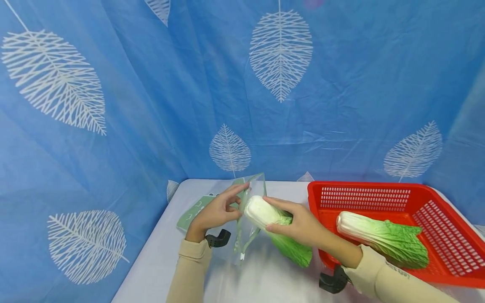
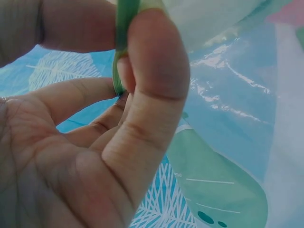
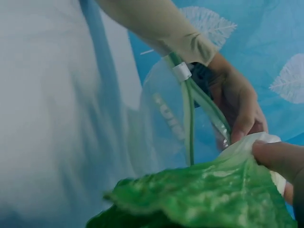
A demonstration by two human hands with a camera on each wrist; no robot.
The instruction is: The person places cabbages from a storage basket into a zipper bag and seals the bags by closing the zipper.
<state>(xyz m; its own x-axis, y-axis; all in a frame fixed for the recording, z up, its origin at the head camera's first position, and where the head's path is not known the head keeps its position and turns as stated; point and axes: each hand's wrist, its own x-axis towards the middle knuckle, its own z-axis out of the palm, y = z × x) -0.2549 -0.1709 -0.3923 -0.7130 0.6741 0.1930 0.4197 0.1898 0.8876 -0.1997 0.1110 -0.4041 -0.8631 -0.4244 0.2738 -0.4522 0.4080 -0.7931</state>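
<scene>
My left hand [image 1: 217, 210] pinches the green-edged mouth of a clear zip bag [image 3: 164, 111] between thumb and fingers. The bag's lips are spread apart, and a white slider [image 3: 181, 72] sits at the near end of the zip. In the left wrist view, a green printed panel [image 2: 223, 178] shows on the bag. My right hand [image 1: 299, 223] grips a napa cabbage [image 1: 289, 248] around its pale stalk. Its white base points into the bag's opening, close to my left fingers, while the green leafy end slants down toward the right.
A red plastic basket [image 1: 363, 186] with slotted walls stands on the right of the white table [image 1: 151, 265]. Inside it lies another napa cabbage [image 1: 382, 237]. Behind the table hangs a blue curtain [image 1: 182, 105] with white leaf patterns.
</scene>
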